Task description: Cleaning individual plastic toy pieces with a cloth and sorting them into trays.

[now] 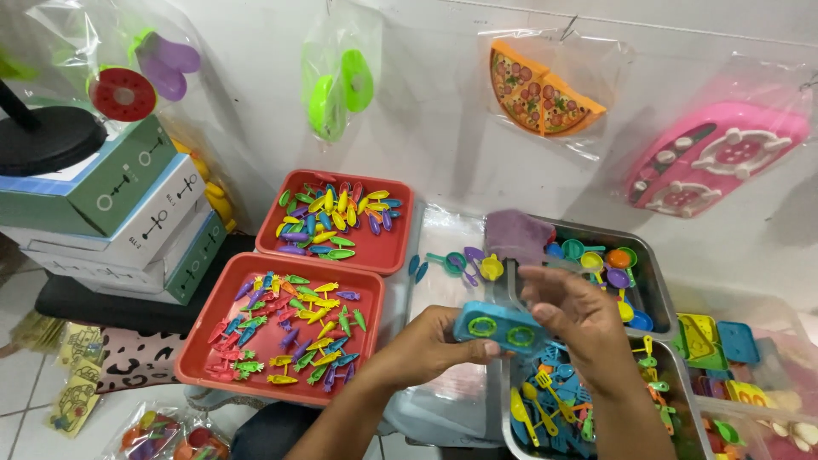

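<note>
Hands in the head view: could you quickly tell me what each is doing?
Left hand: closed on the blue toy stove.
Right hand: fingers curled over the stove's top; grip unclear.

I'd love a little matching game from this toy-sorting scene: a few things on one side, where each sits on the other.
Things:
1. blue toy stove
2. toy pizza slices
3. stacked boxes
4. small plastic vegetables

Places:
A. far left, under a black stand
B. near red tray
C. held in both hands
D. bagged, hanging on the wall

Pairs: 1-C, 2-D, 3-A, 4-B
</note>
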